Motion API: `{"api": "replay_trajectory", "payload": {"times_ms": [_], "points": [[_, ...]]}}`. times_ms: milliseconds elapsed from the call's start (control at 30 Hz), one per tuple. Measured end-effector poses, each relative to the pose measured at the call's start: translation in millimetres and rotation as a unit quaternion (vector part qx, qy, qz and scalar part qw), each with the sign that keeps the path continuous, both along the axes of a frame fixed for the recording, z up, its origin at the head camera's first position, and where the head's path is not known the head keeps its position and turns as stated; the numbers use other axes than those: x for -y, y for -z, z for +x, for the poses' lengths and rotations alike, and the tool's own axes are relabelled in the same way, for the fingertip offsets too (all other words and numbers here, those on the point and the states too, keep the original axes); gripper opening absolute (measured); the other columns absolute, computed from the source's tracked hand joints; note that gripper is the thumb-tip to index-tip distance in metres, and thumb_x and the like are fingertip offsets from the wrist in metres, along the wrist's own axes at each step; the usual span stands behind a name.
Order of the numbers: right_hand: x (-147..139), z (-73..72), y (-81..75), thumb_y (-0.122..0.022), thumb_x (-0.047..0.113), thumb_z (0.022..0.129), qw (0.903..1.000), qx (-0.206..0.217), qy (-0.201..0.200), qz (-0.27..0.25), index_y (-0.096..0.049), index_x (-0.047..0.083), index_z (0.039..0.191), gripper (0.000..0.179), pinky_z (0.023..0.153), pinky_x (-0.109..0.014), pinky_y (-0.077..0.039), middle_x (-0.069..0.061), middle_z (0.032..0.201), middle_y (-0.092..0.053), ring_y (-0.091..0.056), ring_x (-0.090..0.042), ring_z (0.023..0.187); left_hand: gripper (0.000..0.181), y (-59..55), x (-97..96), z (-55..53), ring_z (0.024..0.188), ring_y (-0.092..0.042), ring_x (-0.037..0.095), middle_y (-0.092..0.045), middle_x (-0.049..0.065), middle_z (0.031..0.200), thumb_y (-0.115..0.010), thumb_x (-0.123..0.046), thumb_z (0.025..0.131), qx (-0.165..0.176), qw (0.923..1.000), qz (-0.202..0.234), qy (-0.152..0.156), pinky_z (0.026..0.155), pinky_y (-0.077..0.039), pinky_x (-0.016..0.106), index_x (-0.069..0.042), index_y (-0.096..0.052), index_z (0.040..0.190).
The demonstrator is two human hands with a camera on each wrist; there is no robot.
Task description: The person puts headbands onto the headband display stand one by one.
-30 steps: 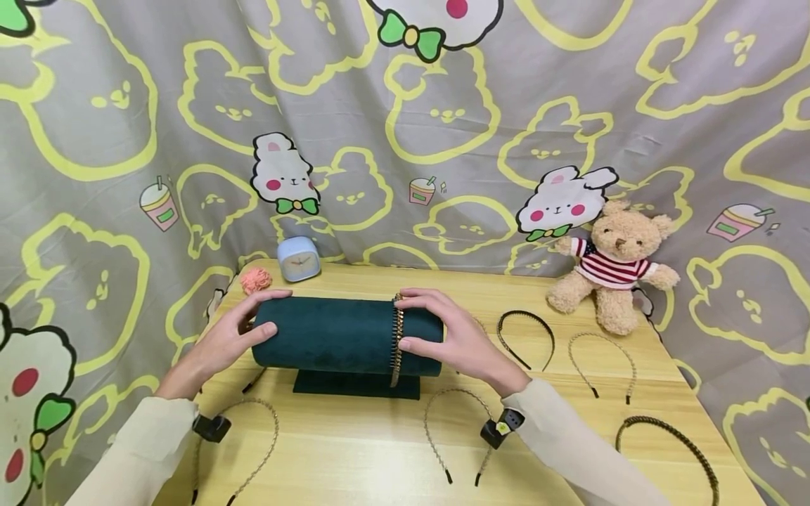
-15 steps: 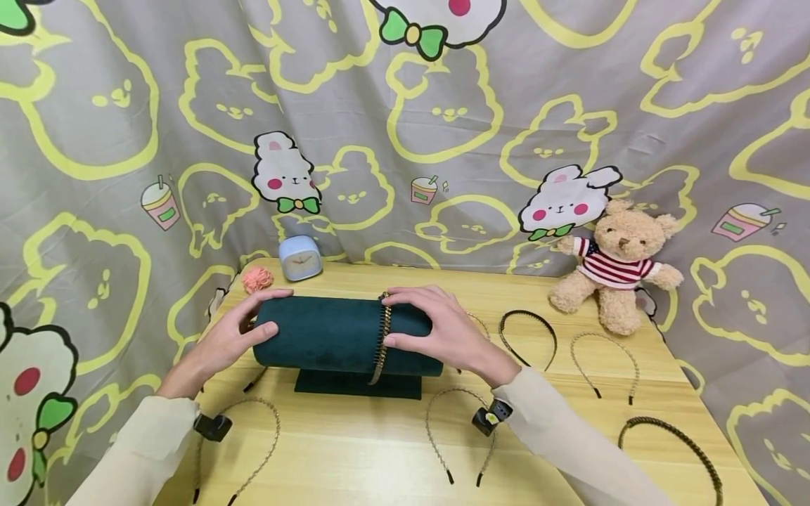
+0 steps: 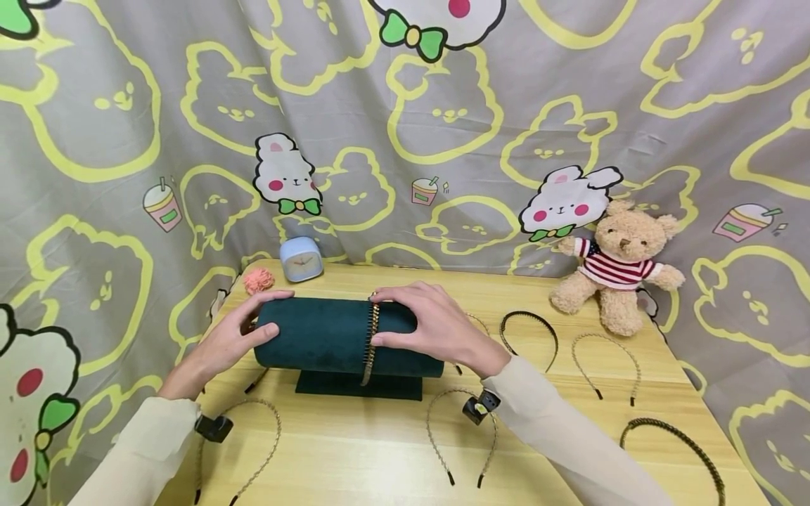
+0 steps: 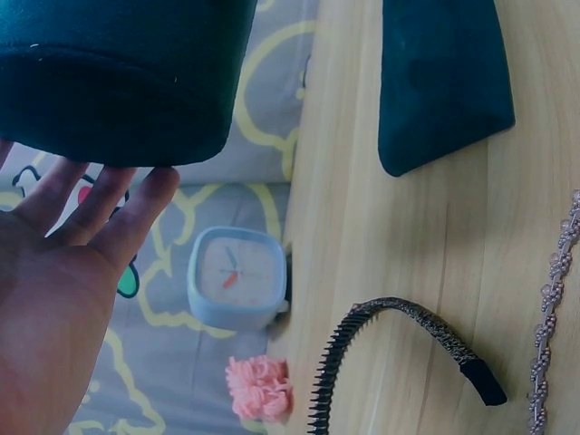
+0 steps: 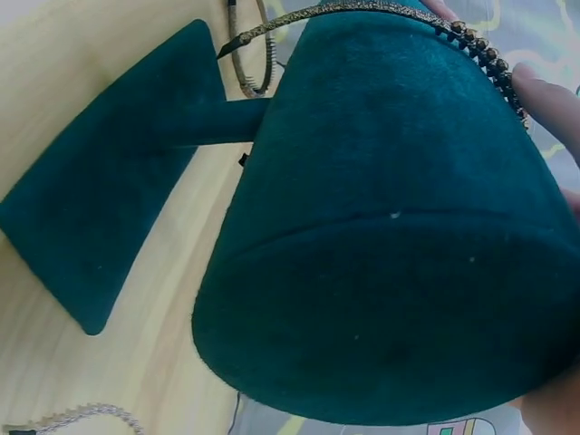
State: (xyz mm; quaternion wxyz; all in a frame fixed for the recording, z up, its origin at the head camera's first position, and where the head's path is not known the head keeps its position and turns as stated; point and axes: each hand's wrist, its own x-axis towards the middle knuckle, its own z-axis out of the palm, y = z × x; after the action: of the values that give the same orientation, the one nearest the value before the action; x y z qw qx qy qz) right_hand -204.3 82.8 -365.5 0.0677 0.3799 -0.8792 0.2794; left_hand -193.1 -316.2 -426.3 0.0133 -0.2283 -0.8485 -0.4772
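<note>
A dark green velvet headband display stand, a horizontal roll on a flat base, stands mid-table. My left hand holds the roll's left end, thumb on the front and fingers over the top and rear. Across the roll, right of its middle, lies a gold-beaded toothed headband. With thumb and fingers, my right hand grips this headband near its top. The right wrist view shows the headband's beads against the velvet, one tip hanging free beside the roll. Most of the right hand is hidden there.
Several headbands lie around, including a black one, a beaded one in front and a dark braided one at right. Behind stand a blue clock, a pink pom-pom and a teddy bear.
My right hand has slid the gold-beaded headband leftward along the roll, from near its right end toward the middle. The left hand and the stand have stayed in place.
</note>
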Motion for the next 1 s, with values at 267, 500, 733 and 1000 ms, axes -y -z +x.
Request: {"api": "replay_trajectory", "payload": {"times_ms": [267, 500, 733, 1000], "points": [[8.7, -3.2, -6.3, -0.082, 0.060, 0.093, 0.9995, -0.007, -0.006, 0.031, -0.071, 0.030, 0.141, 0.058, 0.115, -0.053, -0.046, 0.010, 0.146, -0.070, -0.063, -0.021, 0.134, 0.054, 1.2, 0.5, -0.7, 0.137, -0.052, 0.000, -0.049, 0.006, 0.166, -0.058, -0.009, 0.110, -0.005, 1.0000, 0.003, 0.004, 0.107, -0.042, 0.015, -0.020, -0.051, 0.162], [16.2, -4.4, -12.8, -0.081, 0.061, 0.093, 0.9987, 0.003, -0.009, 0.050, -0.071, 0.029, 0.142, 0.060, 0.109, -0.049, -0.052, 0.008, 0.144, -0.071, -0.065, -0.021, 0.131, 0.054, 0.7, 1.4, -0.2, 0.135, -0.053, 0.000, -0.049, 0.007, 0.166, -0.059, -0.010, 0.110, -0.004, 1.0000, 0.000, 0.000, 0.107, -0.042, 0.015, -0.018, -0.051, 0.162], [26.3, -4.1, -17.2, -0.078, 0.061, 0.096, 0.9977, 0.010, -0.014, 0.065, -0.069, 0.027, 0.144, 0.060, 0.109, -0.047, -0.054, 0.007, 0.144, -0.071, -0.066, -0.022, 0.131, 0.054, 1.4, 1.6, -0.2, 0.137, -0.051, 0.000, -0.049, 0.005, 0.166, -0.059, -0.010, 0.110, -0.004, 1.0000, 0.000, 0.001, 0.108, -0.041, 0.015, -0.020, -0.051, 0.162], [34.4, -3.7, -19.0, -0.075, 0.061, 0.098, 0.9971, 0.024, -0.014, 0.071, -0.067, 0.029, 0.145, 0.058, 0.110, -0.047, -0.054, 0.007, 0.146, -0.070, -0.064, -0.022, 0.133, 0.054, 1.9, 0.7, -0.6, 0.138, -0.051, -0.001, -0.049, 0.002, 0.167, -0.058, -0.011, 0.110, -0.003, 1.0000, -0.002, -0.001, 0.108, -0.041, 0.015, -0.023, -0.051, 0.162]]}}
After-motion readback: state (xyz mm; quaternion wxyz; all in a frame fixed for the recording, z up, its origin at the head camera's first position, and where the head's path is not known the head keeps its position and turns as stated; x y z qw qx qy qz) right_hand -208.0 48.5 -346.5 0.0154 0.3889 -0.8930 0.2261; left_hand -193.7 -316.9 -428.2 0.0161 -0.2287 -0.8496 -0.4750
